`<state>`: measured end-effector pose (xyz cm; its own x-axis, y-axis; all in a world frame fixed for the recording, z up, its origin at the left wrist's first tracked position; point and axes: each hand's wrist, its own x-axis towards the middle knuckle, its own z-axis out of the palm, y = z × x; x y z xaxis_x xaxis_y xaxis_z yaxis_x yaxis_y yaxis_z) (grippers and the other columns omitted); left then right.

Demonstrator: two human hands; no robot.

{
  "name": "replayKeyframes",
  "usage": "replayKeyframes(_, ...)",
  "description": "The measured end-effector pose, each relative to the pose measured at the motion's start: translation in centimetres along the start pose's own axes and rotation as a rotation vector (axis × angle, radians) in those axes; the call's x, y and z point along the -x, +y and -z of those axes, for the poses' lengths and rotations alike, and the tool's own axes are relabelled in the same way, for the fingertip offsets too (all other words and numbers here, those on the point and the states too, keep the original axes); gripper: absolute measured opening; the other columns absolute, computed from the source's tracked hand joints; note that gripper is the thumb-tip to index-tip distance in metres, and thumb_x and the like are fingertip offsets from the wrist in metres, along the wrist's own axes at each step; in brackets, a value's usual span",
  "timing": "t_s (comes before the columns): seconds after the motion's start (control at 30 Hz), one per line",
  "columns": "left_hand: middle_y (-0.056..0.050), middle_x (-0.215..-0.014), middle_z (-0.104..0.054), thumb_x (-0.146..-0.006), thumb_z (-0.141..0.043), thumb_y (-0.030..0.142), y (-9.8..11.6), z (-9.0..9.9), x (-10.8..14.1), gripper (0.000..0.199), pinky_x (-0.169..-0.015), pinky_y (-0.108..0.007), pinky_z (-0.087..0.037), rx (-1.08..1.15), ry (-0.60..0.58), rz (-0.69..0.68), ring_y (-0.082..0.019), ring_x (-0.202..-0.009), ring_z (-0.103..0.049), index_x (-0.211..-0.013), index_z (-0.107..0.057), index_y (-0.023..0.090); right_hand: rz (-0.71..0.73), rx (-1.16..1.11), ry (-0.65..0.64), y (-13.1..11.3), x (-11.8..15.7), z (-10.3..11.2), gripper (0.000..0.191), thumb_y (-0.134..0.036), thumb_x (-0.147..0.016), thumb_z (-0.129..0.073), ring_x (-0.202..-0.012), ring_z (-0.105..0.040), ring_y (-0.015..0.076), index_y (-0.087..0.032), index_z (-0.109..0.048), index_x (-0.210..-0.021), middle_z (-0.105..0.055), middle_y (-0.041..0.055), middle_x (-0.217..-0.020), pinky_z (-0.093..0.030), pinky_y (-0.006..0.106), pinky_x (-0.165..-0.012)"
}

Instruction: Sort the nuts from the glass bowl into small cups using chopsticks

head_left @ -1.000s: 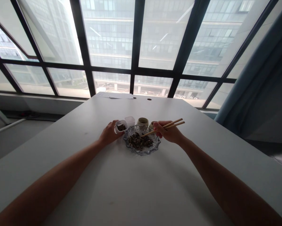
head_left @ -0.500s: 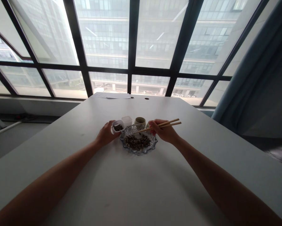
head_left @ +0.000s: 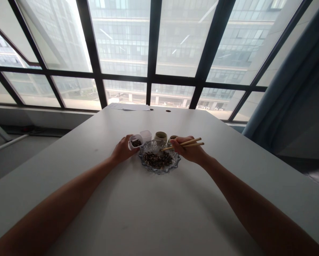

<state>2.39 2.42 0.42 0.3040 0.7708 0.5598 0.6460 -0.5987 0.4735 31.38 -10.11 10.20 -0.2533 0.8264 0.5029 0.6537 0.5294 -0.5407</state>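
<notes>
Chopsticks (head_left: 188, 143), gripped by the right hand (head_left: 192, 151), have shifted their tips rightward over the glass bowl (head_left: 160, 171) since half a second earlier; the left hand (head_left: 122, 149) has kept its place beside the bowl.

Nearest, both bare forearms reach over the white table (head_left: 148, 206), converging on its middle. The bowl, scalloped at the rim, sits between the hands, with dark sunflower seeds (head_left: 158, 160) heaped toward its near side. The chopstick tips are at the far part of the bowl, beyond the heap; whether they pinch a seed is too small to tell.

Just left of the bowl, the left hand is closed around a small white plastic container (head_left: 131, 144), tilted, with more seeds inside. Behind, a second white container (head_left: 145, 135) stands beside a pale round cup (head_left: 160, 137); another cup (head_left: 173, 137) is partly hidden by the right hand.

Farther off, paper sheets (head_left: 132, 107) lie at the table's far left corner, and two dark round holes (head_left: 168, 111) show near its far edge. Beyond are dark-framed windows (head_left: 177, 42), with a blue curtain (head_left: 284, 81) at the right.
</notes>
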Motion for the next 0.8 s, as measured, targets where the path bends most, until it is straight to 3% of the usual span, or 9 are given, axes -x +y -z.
replayKeyframes(0.27,-0.012,-0.115,-0.068,-0.072,-0.074,0.038,0.0,0.0,0.0,0.058,-0.089,-0.044,-0.055,0.008,0.005,0.002,-0.028,-0.103,-0.066,-0.122,-0.052,0.02,-0.011,-0.022,-0.04,0.7,0.0,-0.2,0.056,-0.065,-0.094,-0.044,-0.046,-0.052,0.0122,-0.022,-0.052,-0.059,-0.06,0.002,-0.053,-0.042,0.024,-0.045)
replayKeyframes(0.53,-0.011,-0.113,-0.068,-0.071,-0.074,0.039,0.3,0.2,0.1,0.058,-0.087,-0.043,-0.055,0.005,0.009,0.009,-0.028,-0.102,-0.067,-0.122,-0.052,0.021,-0.09,-0.139,0.062,1.8,0.0,0.1,0.056,-0.069,-0.09,-0.049,-0.041,-0.057,0.0132,-0.02,-0.059,-0.066,-0.063,0.0028,-0.051,-0.044,0.023,-0.039)
replayKeyframes(0.67,-0.011,-0.113,-0.069,-0.072,-0.075,0.044,0.5,0.3,0.0,0.06,-0.086,-0.042,-0.055,-0.033,0.014,0.049,-0.029,-0.101,-0.068,-0.124,-0.052,0.022,-0.223,-0.302,0.168,2.0,-0.4,0.1,0.06,-0.077,-0.08,-0.055,-0.037,-0.056,0.0131,-0.019,-0.06,-0.064,-0.062,0.0028,-0.047,-0.043,0.023,-0.035)
replayKeyframes(0.8,-0.012,-0.108,-0.071,-0.073,-0.074,0.053,0.6,0.7,-0.1,0.069,-0.085,-0.043,-0.054,-0.101,0.038,0.195,-0.032,-0.098,-0.07,-0.13,-0.049,0.022,-0.411,-0.515,0.3,3.1,-1.1,0.0,0.061,-0.078,-0.074,-0.062,-0.035,-0.055,0.0138,-0.018,-0.062,-0.062,-0.064,0.0054,-0.047,-0.044,0.024,-0.033)
